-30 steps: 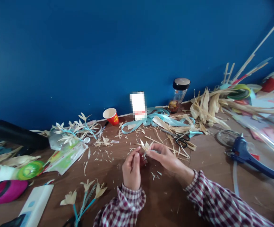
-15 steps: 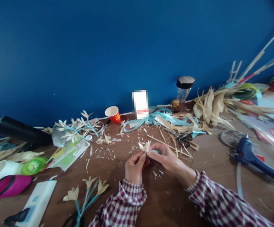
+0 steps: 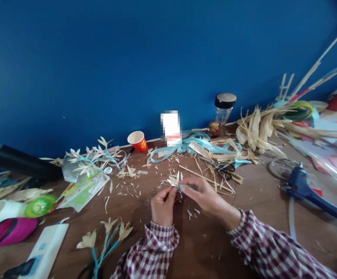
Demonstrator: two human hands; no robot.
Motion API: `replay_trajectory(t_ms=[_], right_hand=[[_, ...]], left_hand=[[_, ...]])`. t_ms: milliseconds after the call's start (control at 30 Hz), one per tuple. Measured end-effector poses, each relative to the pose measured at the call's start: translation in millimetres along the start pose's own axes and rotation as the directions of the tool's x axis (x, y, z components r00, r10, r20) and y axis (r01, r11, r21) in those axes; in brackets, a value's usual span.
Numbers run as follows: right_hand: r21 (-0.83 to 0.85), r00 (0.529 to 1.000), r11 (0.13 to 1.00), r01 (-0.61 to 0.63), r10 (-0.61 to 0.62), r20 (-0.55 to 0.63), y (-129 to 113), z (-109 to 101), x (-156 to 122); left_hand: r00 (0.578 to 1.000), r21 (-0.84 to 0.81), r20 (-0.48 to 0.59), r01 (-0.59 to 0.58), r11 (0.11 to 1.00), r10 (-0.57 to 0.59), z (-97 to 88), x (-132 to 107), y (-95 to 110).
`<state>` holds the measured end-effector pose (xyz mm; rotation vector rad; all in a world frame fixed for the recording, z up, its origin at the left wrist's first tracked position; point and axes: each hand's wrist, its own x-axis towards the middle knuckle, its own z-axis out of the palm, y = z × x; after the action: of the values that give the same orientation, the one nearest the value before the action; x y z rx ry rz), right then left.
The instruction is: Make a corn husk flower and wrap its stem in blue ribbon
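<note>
My left hand [image 3: 162, 205] pinches a small cream flower [image 3: 173, 180] of corn husk at its base, with the petals pointing up and outward. At the same base, the fingertips of my right hand [image 3: 205, 193] close on a pale blue strip [image 3: 192, 187], partly hidden by the fingers. The flower's stem is mostly covered by both hands. Left of my left sleeve lie finished husk flowers [image 3: 106, 236] on blue-wrapped stems. Small husk scraps [image 3: 157, 174] are scattered on the brown table [image 3: 209, 240] around my hands.
A blue glue gun [image 3: 310, 193] lies at the right. Behind my hands are scissors [image 3: 226, 171], blue ribbon [image 3: 186, 144], a red paper cup [image 3: 139, 143] and a glass jar [image 3: 219, 116]. A white power strip [image 3: 50, 244] and pink pouch [image 3: 14, 232] are at the left.
The flower has turned in my fingers, and its petals now spread differently. My left hand has shifted very slightly left; the whole view has also moved a little.
</note>
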<state>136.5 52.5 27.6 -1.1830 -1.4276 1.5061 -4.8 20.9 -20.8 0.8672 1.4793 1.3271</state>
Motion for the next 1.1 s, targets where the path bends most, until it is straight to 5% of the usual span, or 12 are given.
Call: replay_trajectory(t_ms=[567, 833, 1100], right_hand=[[-0.178, 0.99, 0.974, 0.138, -0.137, 0.017, 5, 0, -3], [-0.181, 0.983, 0.967, 0.182, -0.181, 0.021, 11, 3, -2], [-0.368, 0.972, 0.909, 0.195, -0.229, -0.051, 13, 1, -3]], left_hand=[[0.97, 0.377, -0.032, -0.211, 0.902, 0.24, 0.1, -4, 4], [0.95, 0.41, -0.025, -0.274, 0.87, 0.311, 2.1, -5, 7], [0.959, 0.386, -0.002, -0.26, 0.885, 0.283, 2.3, -6, 0]])
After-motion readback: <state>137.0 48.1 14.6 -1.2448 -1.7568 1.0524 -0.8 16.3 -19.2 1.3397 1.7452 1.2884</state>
